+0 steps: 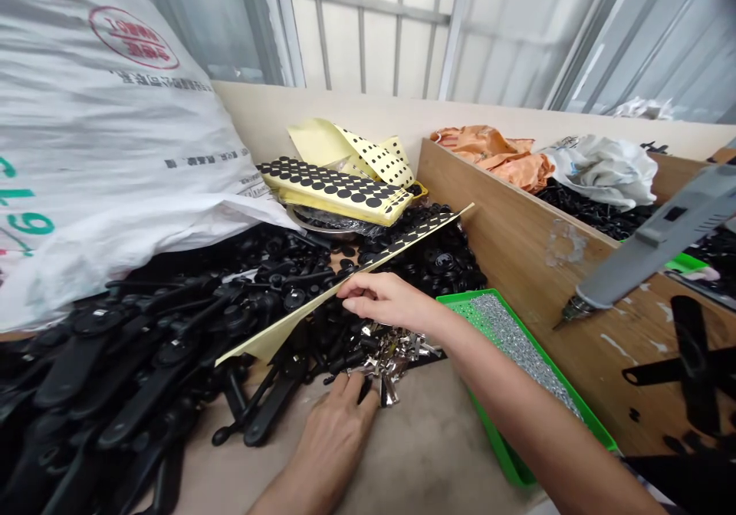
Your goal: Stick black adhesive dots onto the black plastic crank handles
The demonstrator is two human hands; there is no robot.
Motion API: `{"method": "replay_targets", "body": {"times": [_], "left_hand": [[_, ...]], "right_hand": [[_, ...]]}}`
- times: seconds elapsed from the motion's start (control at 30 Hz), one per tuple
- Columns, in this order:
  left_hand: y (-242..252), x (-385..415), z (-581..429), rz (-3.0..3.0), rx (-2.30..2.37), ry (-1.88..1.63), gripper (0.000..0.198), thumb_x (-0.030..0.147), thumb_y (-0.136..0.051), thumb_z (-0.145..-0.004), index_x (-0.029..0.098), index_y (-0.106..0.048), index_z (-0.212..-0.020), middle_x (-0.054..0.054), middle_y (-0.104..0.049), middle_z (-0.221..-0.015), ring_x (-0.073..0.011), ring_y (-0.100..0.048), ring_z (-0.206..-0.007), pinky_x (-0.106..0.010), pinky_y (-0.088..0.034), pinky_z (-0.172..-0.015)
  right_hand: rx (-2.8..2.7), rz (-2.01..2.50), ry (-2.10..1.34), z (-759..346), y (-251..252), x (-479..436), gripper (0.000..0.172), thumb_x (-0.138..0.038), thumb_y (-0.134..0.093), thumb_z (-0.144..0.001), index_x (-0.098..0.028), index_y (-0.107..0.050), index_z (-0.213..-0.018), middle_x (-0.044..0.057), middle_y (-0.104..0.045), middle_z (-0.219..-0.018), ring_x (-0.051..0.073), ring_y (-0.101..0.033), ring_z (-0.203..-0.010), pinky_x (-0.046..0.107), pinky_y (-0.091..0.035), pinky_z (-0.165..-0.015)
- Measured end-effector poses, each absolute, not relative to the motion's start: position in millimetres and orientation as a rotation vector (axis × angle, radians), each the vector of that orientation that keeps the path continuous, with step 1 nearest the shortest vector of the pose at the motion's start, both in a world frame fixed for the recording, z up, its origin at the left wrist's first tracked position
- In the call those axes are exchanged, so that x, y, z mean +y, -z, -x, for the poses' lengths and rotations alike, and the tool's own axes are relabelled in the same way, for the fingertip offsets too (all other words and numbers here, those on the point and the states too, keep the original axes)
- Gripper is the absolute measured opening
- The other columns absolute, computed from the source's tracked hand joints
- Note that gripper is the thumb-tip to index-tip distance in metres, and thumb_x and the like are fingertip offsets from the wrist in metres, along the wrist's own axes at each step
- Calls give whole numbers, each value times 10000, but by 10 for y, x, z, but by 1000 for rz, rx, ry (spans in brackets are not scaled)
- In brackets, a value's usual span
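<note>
My left hand [339, 423] rests low at the edge of the pile, fingers curled down around a small black part [364, 389]. Beside its fingertips lies a heap of shiny metal clips [396, 354]. My right hand [388, 300] hovers above these clips, thumb and fingers bent together at the near edge of a yellow sticker sheet [287, 322] with black dots. Whether those fingers pinch the sheet or a sticker cannot be made out. Under the sheet spreads a pile of black plastic parts with long handles [155, 354].
A green tray [506, 461] of small metal pieces stands right of the clips. A grey electric screwdriver [649, 247] slants in beside a wooden divider [517, 247]. More dotted sticker sheets [339, 193] lie behind. A big white sack [115, 132] fills the left.
</note>
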State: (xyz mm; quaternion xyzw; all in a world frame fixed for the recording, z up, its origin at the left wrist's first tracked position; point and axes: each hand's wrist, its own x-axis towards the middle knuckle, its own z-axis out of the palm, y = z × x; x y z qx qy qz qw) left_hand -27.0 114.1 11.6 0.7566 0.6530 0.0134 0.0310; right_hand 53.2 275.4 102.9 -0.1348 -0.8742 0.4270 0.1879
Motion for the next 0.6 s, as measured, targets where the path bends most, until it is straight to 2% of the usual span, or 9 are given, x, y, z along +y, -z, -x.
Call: {"method": "replay_targets", "body": {"times": [0.13,0.3,0.4,0.6], "left_hand": [[-46,1070,325,-2325,2013,-131,203,24,-495,-828,180,-613,-881,-79,-605,-967,-241,-574,-863,-349,-526,-691],[148,918,462,-2504,1749,-541,261,10,-378,-873,181,-550,-968,-73,-589,-976,-208,-547,-844,-322,-491,-721],[165,889,522,-2525,1645,-635,287,18,-324,-884,195,-541,-947,-67,-595,-959,-203,-547,-833,-304,-479,-709],[57,969,602,-2203,1680,-781,312,12,-314,-809,198,-550,-895,-52,-567,-849,-172,-579,-770,-265,-484,-666]], "right_hand": [[-2456,376,-1218,-548,-1047,2734,134,-205,-533,-842,-153,-622,-927,-26,-547,-726,95,-466,-628,205,-373,-572],[-2449,382,-1234,-545,-1044,2741,134,-210,-540,-837,-150,-624,-922,-27,-542,-723,95,-469,-619,208,-369,-566],[-2442,379,-1246,-536,-1035,2745,134,-202,-537,-839,-149,-623,-925,-26,-543,-723,95,-472,-621,207,-375,-570],[-2436,374,-1259,-532,-1018,2759,116,-189,-544,-833,-148,-626,-903,-27,-545,-716,94,-472,-622,203,-380,-565]]}}
